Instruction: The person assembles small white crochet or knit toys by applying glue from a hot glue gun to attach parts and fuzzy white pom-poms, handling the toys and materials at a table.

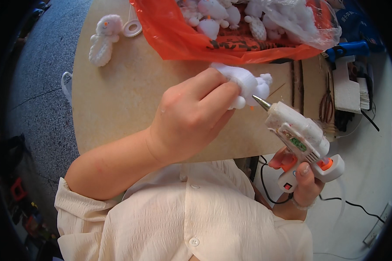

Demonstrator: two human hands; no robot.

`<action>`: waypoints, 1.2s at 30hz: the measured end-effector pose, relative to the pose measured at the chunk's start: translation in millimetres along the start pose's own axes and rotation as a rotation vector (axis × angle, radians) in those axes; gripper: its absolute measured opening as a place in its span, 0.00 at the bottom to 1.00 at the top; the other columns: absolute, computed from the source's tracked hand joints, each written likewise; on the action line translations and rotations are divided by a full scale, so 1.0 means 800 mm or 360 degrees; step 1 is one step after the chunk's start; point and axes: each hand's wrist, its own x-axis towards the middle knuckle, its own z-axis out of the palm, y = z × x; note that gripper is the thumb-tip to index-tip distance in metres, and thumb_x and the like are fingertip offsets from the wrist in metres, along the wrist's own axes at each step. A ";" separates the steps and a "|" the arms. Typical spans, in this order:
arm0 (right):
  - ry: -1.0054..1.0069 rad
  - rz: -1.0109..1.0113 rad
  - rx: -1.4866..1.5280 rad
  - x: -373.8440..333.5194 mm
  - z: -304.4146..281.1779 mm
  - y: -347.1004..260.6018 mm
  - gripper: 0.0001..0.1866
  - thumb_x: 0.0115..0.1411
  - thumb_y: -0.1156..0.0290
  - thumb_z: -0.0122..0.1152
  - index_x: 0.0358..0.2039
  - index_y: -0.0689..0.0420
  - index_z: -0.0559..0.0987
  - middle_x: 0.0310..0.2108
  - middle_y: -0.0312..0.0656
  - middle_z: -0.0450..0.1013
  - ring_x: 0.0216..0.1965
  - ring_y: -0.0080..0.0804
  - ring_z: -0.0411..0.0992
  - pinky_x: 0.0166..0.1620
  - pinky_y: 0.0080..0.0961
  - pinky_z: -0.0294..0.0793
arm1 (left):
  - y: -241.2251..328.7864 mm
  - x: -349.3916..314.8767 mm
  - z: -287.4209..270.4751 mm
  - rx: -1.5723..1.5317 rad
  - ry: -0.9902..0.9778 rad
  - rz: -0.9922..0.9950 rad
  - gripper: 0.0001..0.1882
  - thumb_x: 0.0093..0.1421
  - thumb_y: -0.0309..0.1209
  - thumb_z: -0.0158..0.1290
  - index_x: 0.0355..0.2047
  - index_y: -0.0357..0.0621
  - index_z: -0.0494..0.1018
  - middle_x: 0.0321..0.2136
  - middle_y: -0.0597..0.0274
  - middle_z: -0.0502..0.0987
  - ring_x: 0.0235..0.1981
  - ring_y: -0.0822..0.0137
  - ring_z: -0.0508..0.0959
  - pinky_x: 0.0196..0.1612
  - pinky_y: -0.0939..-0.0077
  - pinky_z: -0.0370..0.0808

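My left hand [191, 115] is closed around a small white knitted snowman figure [244, 82] above the table. A bit of orange shows at its lower side, and my fingers cover part of it. My right hand [307, 180] grips a white hot glue gun [298, 132] by its handle, fingers at the orange trigger. Its metal nozzle points up and left, close beside the figure; whether the tip touches cannot be told. Farther left on the table lies another white snowman figure [104, 41] with an orange nose.
A red plastic bag [170, 41] of several white figures lies at the table's far side. Near the other snowman is a white ring [132, 28]. At the right are a blue-handled tool [348, 50], a white box [348, 91] and black cables [353, 204].
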 end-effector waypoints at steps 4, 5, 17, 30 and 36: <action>-0.0041 0.0064 0.0164 0.002 -0.003 0.002 0.27 0.49 0.65 0.66 0.46 0.71 0.75 0.31 0.49 0.77 0.29 0.33 0.76 0.36 0.27 0.78 | 0.000 -0.001 0.000 -0.0008 -0.0007 -0.0016 0.16 0.42 0.19 0.62 0.34 0.39 0.75 0.28 0.57 0.73 0.25 0.60 0.75 0.25 0.71 0.72; -0.0067 0.0071 0.0139 0.002 -0.004 0.002 0.28 0.49 0.66 0.66 0.47 0.71 0.74 0.31 0.49 0.77 0.29 0.33 0.76 0.36 0.26 0.78 | 0.000 -0.001 -0.001 -0.0003 -0.0020 -0.0015 0.16 0.42 0.19 0.62 0.34 0.39 0.75 0.28 0.57 0.73 0.25 0.60 0.75 0.25 0.71 0.72; 0.0041 0.0053 0.0091 0.001 -0.008 0.001 0.28 0.47 0.65 0.64 0.46 0.71 0.75 0.29 0.48 0.77 0.27 0.31 0.76 0.34 0.24 0.77 | 0.001 0.001 0.006 -0.0066 -0.0032 -0.0089 0.13 0.44 0.19 0.61 0.33 0.38 0.75 0.28 0.57 0.74 0.25 0.61 0.75 0.26 0.72 0.72; 0.0115 0.0021 0.0069 0.001 -0.024 0.002 0.30 0.49 0.62 0.65 0.47 0.71 0.74 0.28 0.48 0.76 0.26 0.30 0.76 0.31 0.23 0.76 | 0.002 0.009 0.019 -0.0202 -0.0057 -0.0282 0.10 0.47 0.19 0.63 0.30 0.36 0.74 0.26 0.59 0.74 0.25 0.66 0.74 0.27 0.76 0.70; 0.0111 0.0019 0.0092 0.004 -0.037 0.005 0.29 0.49 0.62 0.65 0.47 0.71 0.74 0.28 0.47 0.76 0.25 0.30 0.76 0.31 0.22 0.75 | 0.008 0.015 0.027 -0.0199 -0.0101 -0.0347 0.10 0.47 0.20 0.63 0.28 0.35 0.74 0.25 0.60 0.74 0.24 0.69 0.74 0.26 0.77 0.69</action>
